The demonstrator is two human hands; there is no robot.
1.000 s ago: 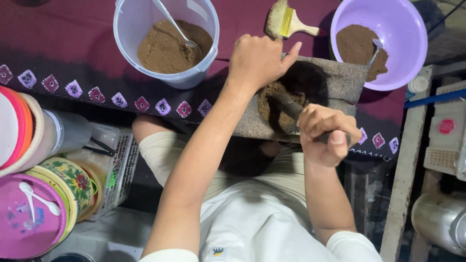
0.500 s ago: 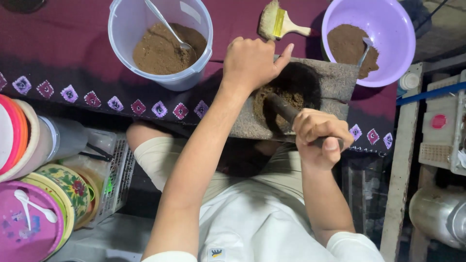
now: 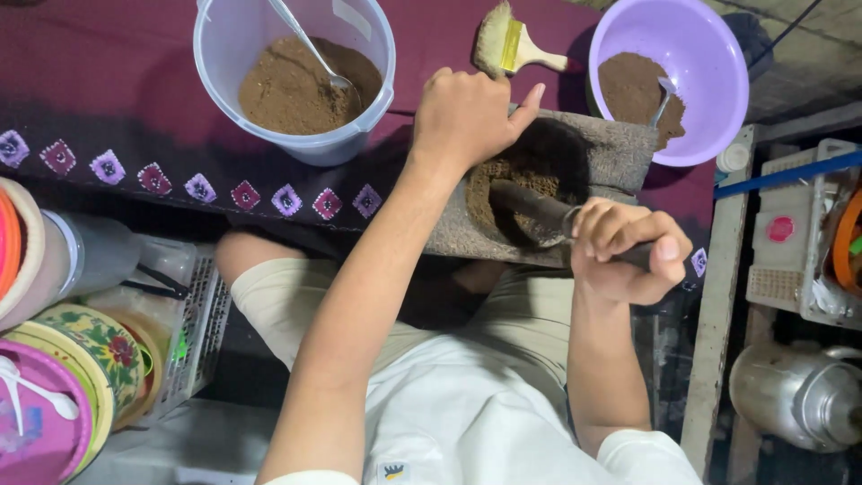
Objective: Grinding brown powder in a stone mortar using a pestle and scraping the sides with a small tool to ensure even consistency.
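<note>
Left hand (image 3: 469, 115), upper centre: arm stretched forward, fingers curled in a loose fist, resting on the grey stone mortar (image 3: 611, 157). Right hand (image 3: 628, 251), centre right: fingers clenched around a dark pestle (image 3: 534, 211), tip in brown powder (image 3: 503, 180).

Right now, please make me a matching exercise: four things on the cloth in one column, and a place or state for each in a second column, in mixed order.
Things:
1. clear bucket
2. purple bowl
3. brush
4. grey mould

Places or states:
a. lies between the two powder containers, at the far edge
b. on the far right, holds brown powder and a spoon
c. under the left hand, while the right hand packs it with a dark tool
d. on the left, holds brown powder and a long metal spoon

Pairs: 1-d, 2-b, 3-a, 4-c
</note>
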